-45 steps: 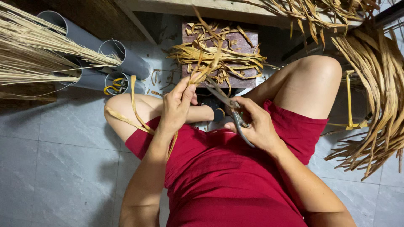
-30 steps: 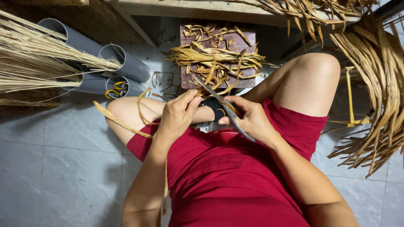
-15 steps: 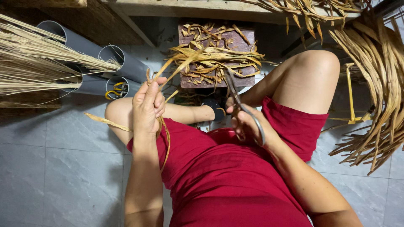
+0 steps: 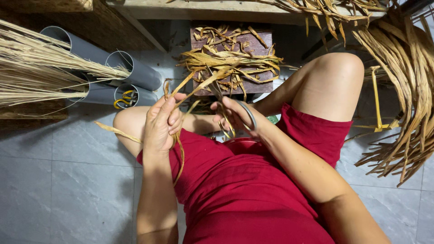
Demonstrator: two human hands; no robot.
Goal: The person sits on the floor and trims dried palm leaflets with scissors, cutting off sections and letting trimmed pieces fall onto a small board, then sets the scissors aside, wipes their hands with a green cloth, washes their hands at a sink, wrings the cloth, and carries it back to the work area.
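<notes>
No packages, labels, signs or screens were visible anywhere in the head view.

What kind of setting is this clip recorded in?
Probably a home craft workspace for weaving dried plant fibre, worked seated on a grey tiled floor. Signs: bundles of tan dried leaf strips, grey plastic pipes holding straw stalks, and a dark wooden block piled with offcuts.
</notes>
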